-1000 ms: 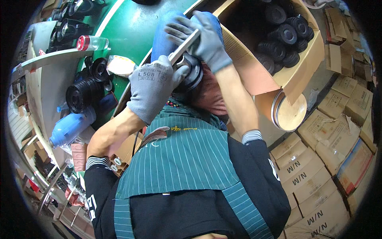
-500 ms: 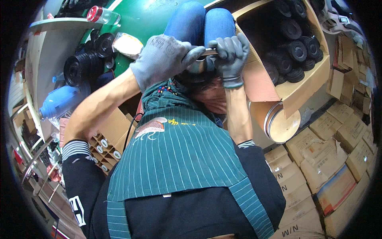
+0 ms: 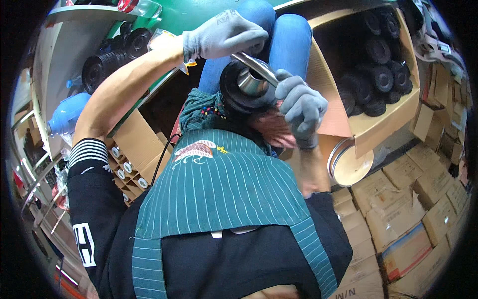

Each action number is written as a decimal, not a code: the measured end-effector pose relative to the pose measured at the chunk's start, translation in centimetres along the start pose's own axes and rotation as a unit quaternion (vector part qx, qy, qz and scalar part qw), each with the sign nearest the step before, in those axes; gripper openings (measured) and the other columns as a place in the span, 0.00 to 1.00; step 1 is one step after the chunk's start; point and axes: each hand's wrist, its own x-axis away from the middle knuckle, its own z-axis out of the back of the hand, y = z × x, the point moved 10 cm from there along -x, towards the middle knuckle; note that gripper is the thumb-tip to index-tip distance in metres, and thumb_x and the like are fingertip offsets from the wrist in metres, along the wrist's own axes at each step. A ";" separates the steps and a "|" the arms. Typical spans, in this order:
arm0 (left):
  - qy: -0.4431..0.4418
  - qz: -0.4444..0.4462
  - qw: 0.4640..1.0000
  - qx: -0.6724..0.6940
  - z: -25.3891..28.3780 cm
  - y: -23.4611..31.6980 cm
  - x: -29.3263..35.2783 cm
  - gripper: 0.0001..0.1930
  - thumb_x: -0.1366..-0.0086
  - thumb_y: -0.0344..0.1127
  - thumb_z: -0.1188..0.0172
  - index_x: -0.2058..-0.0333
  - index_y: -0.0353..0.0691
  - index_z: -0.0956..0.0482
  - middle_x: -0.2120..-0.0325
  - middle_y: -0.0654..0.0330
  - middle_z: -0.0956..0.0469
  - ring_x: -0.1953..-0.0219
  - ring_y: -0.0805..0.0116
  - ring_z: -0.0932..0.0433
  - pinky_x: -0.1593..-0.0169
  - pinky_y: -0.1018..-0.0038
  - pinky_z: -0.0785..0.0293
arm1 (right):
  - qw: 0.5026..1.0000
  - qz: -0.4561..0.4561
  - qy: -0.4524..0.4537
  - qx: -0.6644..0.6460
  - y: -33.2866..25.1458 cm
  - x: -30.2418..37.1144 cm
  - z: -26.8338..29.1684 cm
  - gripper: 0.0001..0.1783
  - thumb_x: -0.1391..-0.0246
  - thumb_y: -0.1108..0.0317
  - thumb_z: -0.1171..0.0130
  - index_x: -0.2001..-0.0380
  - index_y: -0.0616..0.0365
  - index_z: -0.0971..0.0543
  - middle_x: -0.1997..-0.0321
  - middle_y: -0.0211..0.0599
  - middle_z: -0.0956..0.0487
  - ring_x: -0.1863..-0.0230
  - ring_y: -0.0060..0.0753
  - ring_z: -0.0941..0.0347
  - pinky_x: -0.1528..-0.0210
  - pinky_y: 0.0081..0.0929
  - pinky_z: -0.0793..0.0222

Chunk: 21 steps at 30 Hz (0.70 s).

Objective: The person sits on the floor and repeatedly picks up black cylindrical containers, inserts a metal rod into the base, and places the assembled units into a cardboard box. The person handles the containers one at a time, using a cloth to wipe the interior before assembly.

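Note:
A shiny metal bar [image 3: 258, 68] slants over my lap between my two gloved hands. My left hand [image 3: 224, 36], in a grey glove, is closed at the bar's upper left end. Closed round its lower right end is my right hand [image 3: 302, 105], in a matching glove. Just beneath the bar, a black round disc-shaped part [image 3: 232, 99] rests on my lap. From its middle rises a shiny metal cylinder [image 3: 253, 85], partly covered by the bar. I cannot tell whether bar and cylinder touch.
An open carton [image 3: 368, 130] of black round parts stands at my right, beside a round tub [image 3: 352, 167]. Stacked cartons [image 3: 393, 214] fill the lower right. More black discs [image 3: 97, 72] lie at the left, near a blue bottle [image 3: 69, 113]. A divided carton [image 3: 137, 142] holds white-ended tubes.
My hands have moved apart, the left up and the right down and outward. The bar now slants, and the black disc with its metal cylinder shows more fully.

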 end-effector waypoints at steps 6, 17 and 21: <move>0.056 0.018 0.998 0.034 1.4 -0.2 0.5 0.18 0.21 0.40 0.54 0.63 0.37 0.19 0.74 0.55 0.19 0.73 0.58 0.17 0.65 0.67 0.23 | 0.903 0.026 -0.395 0.168 -0.2 -3.4 -3.1 0.15 0.55 0.72 0.26 0.86 0.55 0.23 0.81 0.30 0.28 0.61 0.42 0.18 0.34 0.61 0.24; 0.076 0.010 0.996 0.039 1.8 -1.3 0.2 0.14 0.23 0.38 0.46 0.69 0.40 0.21 0.80 0.53 0.26 0.76 0.52 0.22 0.70 0.64 0.26 | 0.846 -0.038 -0.486 0.214 1.7 -4.6 -5.6 0.14 0.52 0.69 0.25 0.86 0.51 0.19 0.88 0.25 0.29 0.69 0.31 0.23 0.33 0.49 0.23; 0.082 -0.009 0.996 0.017 1.8 -1.9 -0.6 0.14 0.24 0.39 0.44 0.69 0.40 0.22 0.80 0.52 0.26 0.77 0.51 0.22 0.71 0.62 0.27 | 0.844 -0.016 -0.494 0.210 1.2 -4.4 -6.3 0.19 0.53 0.70 0.24 0.88 0.51 0.25 0.88 0.26 0.33 0.72 0.33 0.25 0.42 0.44 0.22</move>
